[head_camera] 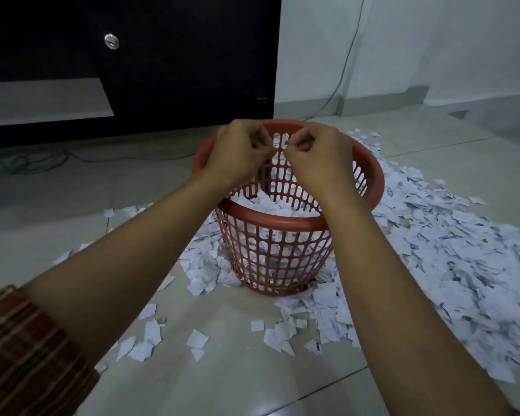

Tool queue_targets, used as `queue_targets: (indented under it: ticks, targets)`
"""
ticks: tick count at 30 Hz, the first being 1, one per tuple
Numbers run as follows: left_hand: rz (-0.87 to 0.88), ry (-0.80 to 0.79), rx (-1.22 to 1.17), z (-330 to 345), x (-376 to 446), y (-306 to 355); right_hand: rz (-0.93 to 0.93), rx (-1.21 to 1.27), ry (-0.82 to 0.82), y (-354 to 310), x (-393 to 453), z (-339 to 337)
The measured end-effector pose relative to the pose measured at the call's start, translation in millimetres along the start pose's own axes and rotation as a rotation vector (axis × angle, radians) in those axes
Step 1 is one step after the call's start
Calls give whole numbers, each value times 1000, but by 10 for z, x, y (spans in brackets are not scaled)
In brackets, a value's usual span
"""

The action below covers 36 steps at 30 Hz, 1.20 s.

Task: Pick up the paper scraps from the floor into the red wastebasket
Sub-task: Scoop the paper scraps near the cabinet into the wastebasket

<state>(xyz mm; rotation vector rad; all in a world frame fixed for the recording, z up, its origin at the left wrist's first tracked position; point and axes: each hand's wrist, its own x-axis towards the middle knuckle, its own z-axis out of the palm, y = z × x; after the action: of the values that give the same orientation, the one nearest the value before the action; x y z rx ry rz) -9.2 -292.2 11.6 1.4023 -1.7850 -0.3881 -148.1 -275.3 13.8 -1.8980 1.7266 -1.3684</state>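
You are looking down at a pale tiled floor (246, 370) with a dark cabinet (162, 70) standing at its far edge, a round metal lock (111, 41) on its door, and a thin cable (347, 55) running down the white wall to the right of it. A wide spread of white paper scraps (451, 265) covers the floor, thickest to your right of the red wastebasket (273, 250) and thinning to loose pieces in front of it and to your left. The wastebasket stands upright in the middle of that litter, its lattice wall showing more scraps piled inside, up to about the inner rim. Your two forearms reach out over it, a striped sleeve (27, 355) pushed up on the left one. Your left hand (237, 154) and right hand (318, 159) meet above the basket's mouth, fingers curled and fingertips pinched together, almost touching each other; whether a scrap sits between them you cannot tell from here.
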Motion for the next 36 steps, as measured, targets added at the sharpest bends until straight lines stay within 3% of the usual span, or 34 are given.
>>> queue_targets:
  ticks: [5,16,25,28,31,36]
  targets:
    - [44,2,22,-108,-48,-43,-35,-5,-13,-80,-50,94]
    - [223,249,-89,-624,-417,-227,-233,199,47,-632,-423,475]
    - [-113,254,-66,-1092,-1114,-969,-383,309,11,-859,-967,1094]
    - [-228,222,-37,-1110,-1485,-1333,-324,250,-126,-656,-1289,1404]
    - [-357,171,-2,-1095,-1870,-1696,-154,127,-413,-327,-1732,1728]
    - [-516,157,44,-1051,-2440,-2164,132,-388,-747,143,-2544,2081]
